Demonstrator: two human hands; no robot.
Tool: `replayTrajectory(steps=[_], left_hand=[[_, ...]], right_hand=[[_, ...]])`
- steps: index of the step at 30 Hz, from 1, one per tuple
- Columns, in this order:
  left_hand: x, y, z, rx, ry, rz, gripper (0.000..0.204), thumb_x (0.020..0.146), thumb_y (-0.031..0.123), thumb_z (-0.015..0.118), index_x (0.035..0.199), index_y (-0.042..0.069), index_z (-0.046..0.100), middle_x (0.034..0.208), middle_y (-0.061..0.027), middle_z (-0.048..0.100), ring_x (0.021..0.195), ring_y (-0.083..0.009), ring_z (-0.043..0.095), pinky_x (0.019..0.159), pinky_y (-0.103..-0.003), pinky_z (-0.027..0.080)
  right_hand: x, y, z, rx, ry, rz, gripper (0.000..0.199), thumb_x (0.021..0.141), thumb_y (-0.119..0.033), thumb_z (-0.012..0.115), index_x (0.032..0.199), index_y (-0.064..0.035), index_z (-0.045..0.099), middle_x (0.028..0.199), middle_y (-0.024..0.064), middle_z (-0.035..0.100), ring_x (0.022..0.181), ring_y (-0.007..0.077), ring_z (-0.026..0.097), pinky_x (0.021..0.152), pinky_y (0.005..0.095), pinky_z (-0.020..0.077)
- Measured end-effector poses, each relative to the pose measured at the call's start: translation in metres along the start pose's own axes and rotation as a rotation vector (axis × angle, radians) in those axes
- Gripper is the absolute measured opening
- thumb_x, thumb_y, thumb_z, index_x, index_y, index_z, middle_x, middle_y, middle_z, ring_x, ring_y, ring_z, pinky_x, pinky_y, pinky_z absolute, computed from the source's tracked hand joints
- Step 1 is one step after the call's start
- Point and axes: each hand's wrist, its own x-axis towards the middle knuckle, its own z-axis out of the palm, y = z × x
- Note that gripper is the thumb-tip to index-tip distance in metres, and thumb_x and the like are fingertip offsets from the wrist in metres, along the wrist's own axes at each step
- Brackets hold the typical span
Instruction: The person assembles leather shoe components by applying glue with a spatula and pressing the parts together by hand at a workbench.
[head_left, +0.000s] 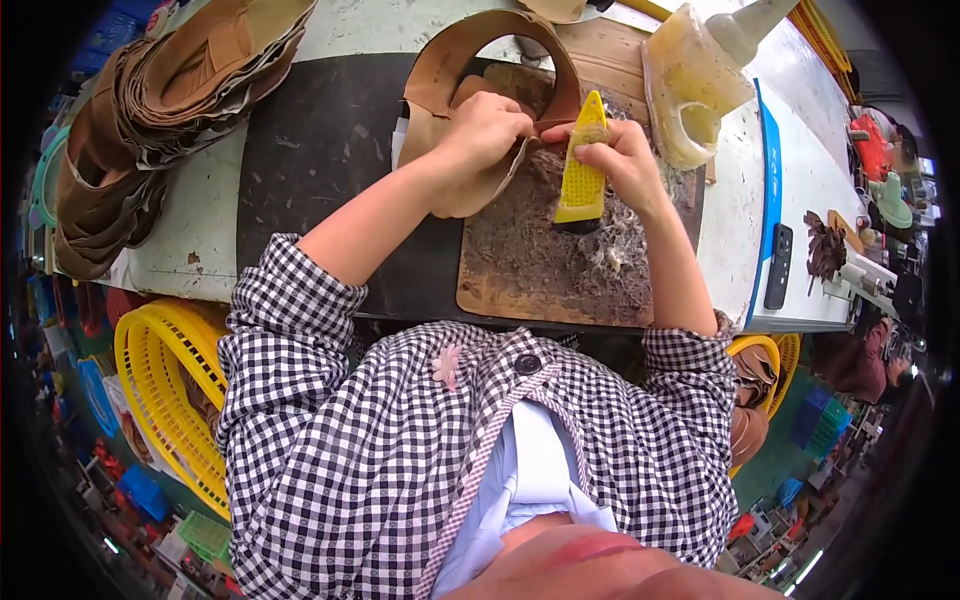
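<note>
**Fingertips close to the brush at the strap's edge**

The left hand [478,135] is pinched shut on the edge of a tan leather piece [440,75] that loops up over the wooden work board [540,270]. The right hand [622,160] is clamped around a yellow brush [582,170], its tip touching the leather beside the left fingertips. A slip of the brush could smear the left fingers or stray past the edge, since both hands meet at 1 spot. The looped leather could also spring loose if the pinch eases.

Counted: 1 brush, 1 held leather piece, 1 board, 1 cloudy squeeze bottle [700,85], 1 yellow basket [160,390]. The stack of leather pieces [150,110] far left holds perhaps 10 or more; layers blur together.
</note>
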Motion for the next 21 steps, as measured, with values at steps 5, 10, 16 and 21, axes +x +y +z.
replayTrajectory(steps=[5,10,16,21], left_hand=[[-0.024,0.017,0.006,0.349,0.186,0.244,0.019,0.076,0.019,0.051,0.077,0.001,0.058,0.075,-0.0175,0.06,0.074,-0.0333,0.058,0.067,-0.042,0.044],[-0.032,0.009,0.003,0.463,0.172,0.442,0.017,0.081,0.015,0.05,0.078,-0.001,0.052,0.074,-0.0179,0.056,0.071,-0.0332,0.056,0.061,-0.04,0.042],[0.005,0.008,-0.035,0.548,-0.078,0.358,0.016,0.077,0.013,0.056,0.081,-0.001,0.062,0.074,-0.0153,0.062,0.07,-0.0251,0.061,0.064,-0.033,0.047],[-0.018,-0.006,-0.021,0.226,0.111,0.234,0.015,0.076,0.014,0.058,0.081,0.001,0.063,0.076,-0.0141,0.062,0.072,-0.0253,0.061,0.065,-0.033,0.046]], right_hand=[[0.001,0.008,0.007,0.121,0.172,0.049,0.024,0.07,-0.006,0.048,0.086,0.0029,0.065,0.074,0.007,0.062,0.065,0.0102,0.056,0.062,0.0242,0.0458],[0.0,0.023,0.003,0.016,0.152,0.066,0.021,0.068,-0.008,0.051,0.077,0.0033,0.066,0.067,0.0094,0.063,0.062,0.0117,0.059,0.059,0.0261,0.0474],[-0.001,0.013,0.005,-0.003,0.082,0.134,0.024,0.069,-0.012,0.052,0.08,0.0038,0.066,0.073,0.0098,0.065,0.064,0.0135,0.059,0.06,0.0265,0.0474],[-0.013,-0.008,-0.02,0.327,0.293,-0.058,0.02,0.075,-0.016,0.054,0.082,0.0009,0.063,0.08,0.0102,0.065,0.061,0.0129,0.06,0.062,0.0256,0.0484]])
